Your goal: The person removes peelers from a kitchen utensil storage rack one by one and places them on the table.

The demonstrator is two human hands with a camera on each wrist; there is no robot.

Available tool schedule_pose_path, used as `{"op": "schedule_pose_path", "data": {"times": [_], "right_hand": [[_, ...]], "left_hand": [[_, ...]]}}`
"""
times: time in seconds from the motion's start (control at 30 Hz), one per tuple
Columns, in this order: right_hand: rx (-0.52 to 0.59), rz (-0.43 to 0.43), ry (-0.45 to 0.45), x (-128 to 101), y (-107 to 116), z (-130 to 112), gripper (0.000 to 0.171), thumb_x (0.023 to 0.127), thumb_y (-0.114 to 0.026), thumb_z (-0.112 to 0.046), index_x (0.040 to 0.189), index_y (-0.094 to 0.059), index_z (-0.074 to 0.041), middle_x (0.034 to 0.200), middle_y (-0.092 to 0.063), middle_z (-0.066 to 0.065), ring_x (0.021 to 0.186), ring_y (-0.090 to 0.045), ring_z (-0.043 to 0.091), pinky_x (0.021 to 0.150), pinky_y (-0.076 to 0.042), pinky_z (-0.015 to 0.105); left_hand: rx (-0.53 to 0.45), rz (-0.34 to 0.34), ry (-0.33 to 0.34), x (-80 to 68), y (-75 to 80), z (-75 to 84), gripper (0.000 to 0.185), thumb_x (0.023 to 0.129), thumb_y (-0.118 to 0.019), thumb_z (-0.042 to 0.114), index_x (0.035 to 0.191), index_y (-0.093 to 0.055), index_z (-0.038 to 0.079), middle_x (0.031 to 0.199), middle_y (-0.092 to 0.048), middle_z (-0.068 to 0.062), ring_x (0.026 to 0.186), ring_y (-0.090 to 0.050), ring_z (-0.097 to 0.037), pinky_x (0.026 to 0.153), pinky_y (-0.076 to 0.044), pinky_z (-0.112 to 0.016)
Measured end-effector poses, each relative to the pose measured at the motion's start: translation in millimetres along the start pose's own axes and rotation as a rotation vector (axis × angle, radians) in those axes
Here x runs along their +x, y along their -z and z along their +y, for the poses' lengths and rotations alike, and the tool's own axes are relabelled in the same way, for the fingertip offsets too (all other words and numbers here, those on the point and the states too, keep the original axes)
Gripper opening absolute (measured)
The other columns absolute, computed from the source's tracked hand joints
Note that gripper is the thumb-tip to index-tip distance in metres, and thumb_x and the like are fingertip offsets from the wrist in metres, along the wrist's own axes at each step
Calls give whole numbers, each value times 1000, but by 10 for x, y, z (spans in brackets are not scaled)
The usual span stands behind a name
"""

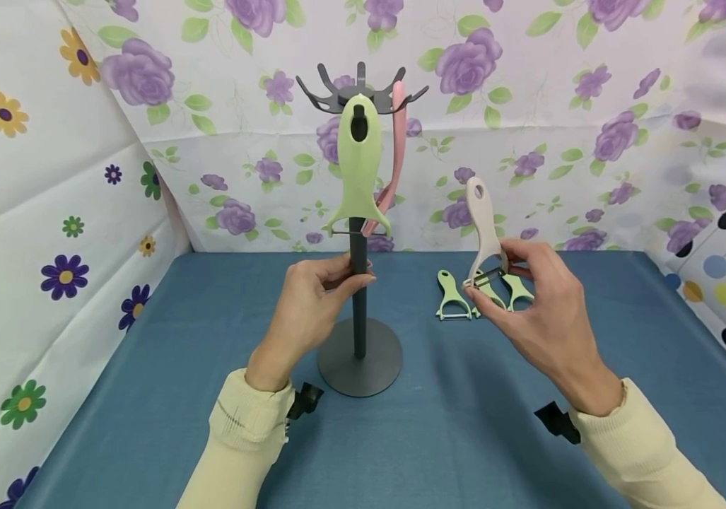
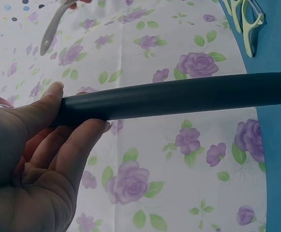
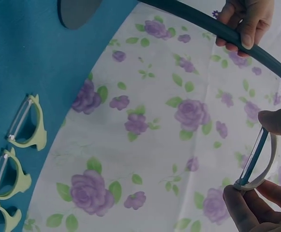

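A dark grey stand [image 1: 359,304] with a round base and hooks on top stands mid-table. A green peeler [image 1: 359,166] and a pink peeler [image 1: 396,148] hang from its hooks. My left hand [image 1: 312,300] grips the stand's pole [image 2: 179,96], thumb on top and fingers curled below. My right hand [image 1: 537,304] pinches the blade end of a beige peeler [image 1: 485,230], handle pointing up, right of the stand. In the right wrist view the thumb and a fingertip [image 3: 237,203] pinch the beige peeler's blade frame [image 3: 256,162]. Three green peelers [image 1: 454,293] lie on the blue table behind that hand.
The blue table [image 1: 146,367] is walled by floral cloth [image 1: 528,106] at the back and on both sides. The stand's round base [image 1: 359,357] sits between my forearms. The green peelers [image 3: 26,126] lie in a row near the back edge.
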State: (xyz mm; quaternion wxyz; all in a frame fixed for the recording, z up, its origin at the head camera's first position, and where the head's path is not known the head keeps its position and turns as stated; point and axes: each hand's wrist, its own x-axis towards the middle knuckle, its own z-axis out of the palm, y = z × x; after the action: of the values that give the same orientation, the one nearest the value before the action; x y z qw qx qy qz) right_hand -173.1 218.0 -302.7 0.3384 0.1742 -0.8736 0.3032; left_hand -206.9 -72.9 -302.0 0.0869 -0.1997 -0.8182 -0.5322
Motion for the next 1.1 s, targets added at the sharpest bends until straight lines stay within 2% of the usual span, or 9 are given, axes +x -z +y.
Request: {"op": "schedule_pose_path", "data": {"times": [0.6,0.87,0.97,1.1], "right_hand": [[-47,-61,-80,-196,-97,112,63,76,-92,-18,131,-63,-5,110,-65,11,102,-66,26,88,-58,50],[-61,-82,-68,-228,-117,175,59,75,-93,-18,125,-66,-5,100,-63,9,95,-63,22,83,-60,48],[-58,-97,-81,-240,-121,189,58,75,-93,-18,124,-67,-4,101,-64,10,94,-66,26,93,-56,55],[-50,-123,-97,-267,-133,207,58,76,-92,-18,125,-65,-3,105,-65,10,94,-70,29,94,-54,56]], "left_hand": [[-2,-5,4,-1,3,-6,31,97,-71,22,127,-73,13,114,-78,-7,105,-76,-18,93,-61,-38],[-1,-1,11,-2,0,-7,31,97,-71,22,127,-73,14,113,-78,-6,106,-76,-18,94,-61,-38],[2,-2,12,-3,0,-6,31,97,-71,22,127,-73,14,113,-78,-6,106,-76,-18,94,-61,-38],[4,-1,13,-2,1,-5,31,97,-71,22,127,-73,14,113,-78,-6,106,-76,-18,94,-60,-38]]}}
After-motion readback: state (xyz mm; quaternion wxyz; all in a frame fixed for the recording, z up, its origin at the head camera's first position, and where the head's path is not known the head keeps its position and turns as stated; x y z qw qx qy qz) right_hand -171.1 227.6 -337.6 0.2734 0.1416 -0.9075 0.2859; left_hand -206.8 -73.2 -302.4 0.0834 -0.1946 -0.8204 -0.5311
